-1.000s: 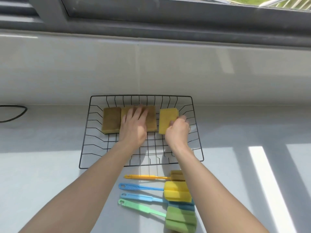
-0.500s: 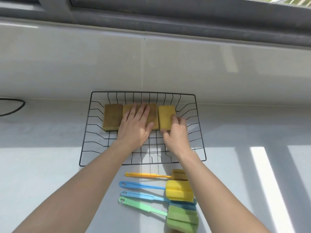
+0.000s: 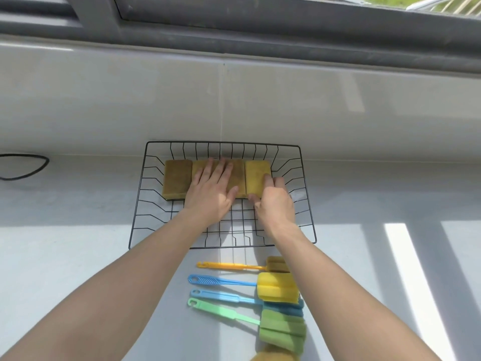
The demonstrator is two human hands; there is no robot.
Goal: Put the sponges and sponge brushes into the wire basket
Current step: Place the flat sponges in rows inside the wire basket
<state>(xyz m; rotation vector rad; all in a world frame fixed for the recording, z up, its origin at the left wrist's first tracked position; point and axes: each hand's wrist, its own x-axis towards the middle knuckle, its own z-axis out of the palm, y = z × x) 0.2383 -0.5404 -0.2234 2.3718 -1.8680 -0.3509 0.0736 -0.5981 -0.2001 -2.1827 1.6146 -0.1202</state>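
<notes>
A black wire basket (image 3: 182, 142) stands on the white counter against the wall. Three sponges lie side by side along its far side: a brownish one (image 3: 177, 178) at the left, a middle one (image 3: 238, 175), and a yellow one (image 3: 256, 170) at the right. My left hand (image 3: 210, 188) lies flat on the middle sponge with its fingers spread. My right hand (image 3: 276, 201) grips the near end of the yellow sponge. In front of the basket lie sponge brushes with orange (image 3: 229, 266), blue (image 3: 221, 281), light blue (image 3: 221, 297) and green (image 3: 223, 312) handles.
A black cable loop (image 3: 39, 165) lies on the counter at the far left. The tiled wall and a grey window frame (image 3: 260, 35) rise right behind the basket. Another yellowish sponge head (image 3: 270, 355) shows at the bottom edge. Sunlit stripes fall on the counter at the right.
My right hand has laid the yellow sponge, held upright a second ago, flat next to the middle sponge. My left hand has stayed on the middle sponge.
</notes>
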